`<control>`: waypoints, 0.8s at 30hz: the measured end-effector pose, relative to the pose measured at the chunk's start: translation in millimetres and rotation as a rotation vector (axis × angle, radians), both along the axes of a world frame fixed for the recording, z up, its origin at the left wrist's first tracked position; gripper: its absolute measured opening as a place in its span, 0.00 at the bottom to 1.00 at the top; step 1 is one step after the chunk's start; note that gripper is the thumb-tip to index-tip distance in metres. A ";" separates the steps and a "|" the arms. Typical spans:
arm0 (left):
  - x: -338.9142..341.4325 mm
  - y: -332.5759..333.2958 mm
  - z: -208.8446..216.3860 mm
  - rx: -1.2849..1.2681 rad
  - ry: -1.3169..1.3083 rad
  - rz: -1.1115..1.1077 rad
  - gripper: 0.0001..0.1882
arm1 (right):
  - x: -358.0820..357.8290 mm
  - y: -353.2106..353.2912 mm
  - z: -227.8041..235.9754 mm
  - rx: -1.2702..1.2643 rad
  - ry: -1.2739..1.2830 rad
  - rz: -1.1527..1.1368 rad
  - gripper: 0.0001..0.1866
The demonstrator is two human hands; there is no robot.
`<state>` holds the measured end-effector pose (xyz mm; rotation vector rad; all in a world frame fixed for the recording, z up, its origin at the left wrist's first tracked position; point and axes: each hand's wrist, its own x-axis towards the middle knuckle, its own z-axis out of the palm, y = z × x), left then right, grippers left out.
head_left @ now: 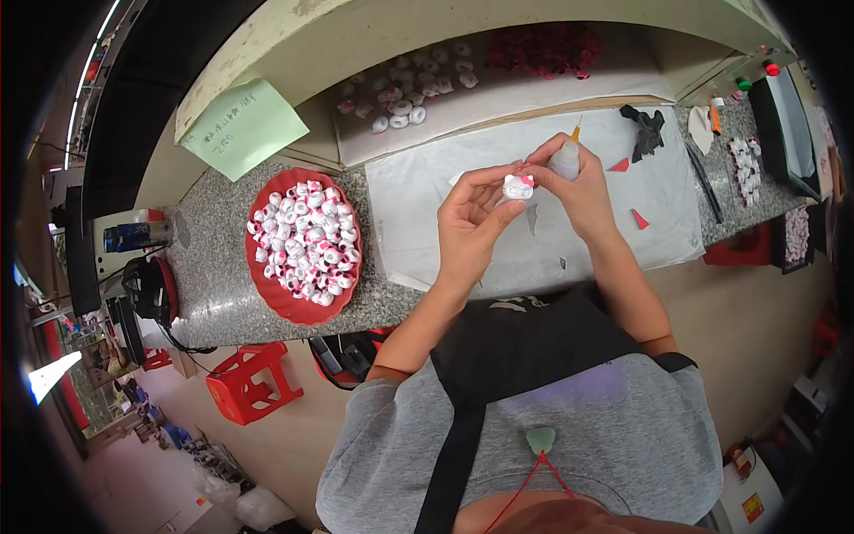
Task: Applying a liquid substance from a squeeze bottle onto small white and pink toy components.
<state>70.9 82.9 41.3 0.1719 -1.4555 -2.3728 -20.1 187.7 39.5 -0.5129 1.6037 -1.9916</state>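
Note:
My left hand pinches a small white figurine head with a pink bow at its upper corner. My right hand grips a translucent squeeze bottle against its palm. An orange nozzle with a thin needle points up from that bottle. The right thumb and index fingertips meet at the pink bow, touching the head; whether they pinch the bow itself is too small to tell. Both hands hover over the white paper sheet. To their left, a red scalloped tray is heaped with similar white and pink pieces.
On the shelf at the back lie several white pieces and a pile of dark pink parts. A black crumpled cloth and red scraps lie right of my hands. A green note hangs at the shelf's left end.

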 end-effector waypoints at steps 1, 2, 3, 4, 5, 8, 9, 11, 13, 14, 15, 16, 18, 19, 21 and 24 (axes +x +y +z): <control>0.5 1.8 0.4 0.013 -0.004 -0.007 0.17 | 1.1 2.4 -2.0 -0.003 -0.030 -0.009 0.04; 0.8 2.8 0.4 0.011 -0.009 -0.010 0.17 | 1.7 4.5 -3.4 -0.007 -0.059 -0.016 0.04; 1.2 3.2 0.4 0.054 0.001 -0.024 0.17 | 1.7 6.7 -4.2 -0.010 -0.064 -0.018 0.04; 2.8 3.5 0.5 0.095 0.010 -0.035 0.17 | 2.5 8.8 -4.9 -0.085 -0.135 -0.004 0.04; 4.0 3.8 0.5 0.092 0.004 -0.034 0.17 | 3.3 10.7 -5.3 -0.160 -0.207 0.010 0.04; 6.2 3.4 1.2 0.197 0.027 -0.069 0.16 | 5.5 16.1 -3.4 -0.182 -0.236 0.026 0.04; 6.5 4.0 3.3 0.176 0.034 -0.056 0.17 | 6.0 18.6 -2.5 -0.186 -0.240 0.028 0.04; 6.4 4.6 6.0 0.152 0.041 -0.046 0.17 | 5.5 24.3 2.1 -0.177 -0.156 -0.003 0.05; 8.2 5.0 7.1 -0.052 -0.009 0.057 0.18 | 8.3 28.6 11.4 -0.180 -0.175 0.007 0.05; 8.7 5.1 6.5 -0.053 -0.010 0.057 0.18 | 10.1 30.6 15.3 -0.180 -0.193 0.018 0.05; 9.0 5.1 5.3 -0.144 -0.002 0.089 0.17 | 12.4 30.9 18.6 -0.180 -0.194 0.017 0.05; 9.4 5.3 4.1 -0.235 0.007 0.122 0.17 | 15.4 29.5 21.9 -0.170 -0.193 0.048 0.05; 8.8 5.5 1.7 -0.317 0.034 0.165 0.16 | 19.0 25.8 23.1 -0.159 -0.193 0.079 0.06; 7.9 5.9 1.2 -0.398 0.063 0.207 0.15 | 20.3 24.2 22.7 -0.155 -0.184 0.077 0.05; 6.6 6.5 1.2 -0.461 0.064 0.222 0.15 | 21.8 23.0 22.9 -0.149 -0.175 0.074 0.05; 5.9 6.7 2.0 -0.543 0.070 0.246 0.14 | 22.4 21.0 21.9 -0.145 -0.177 0.070 0.05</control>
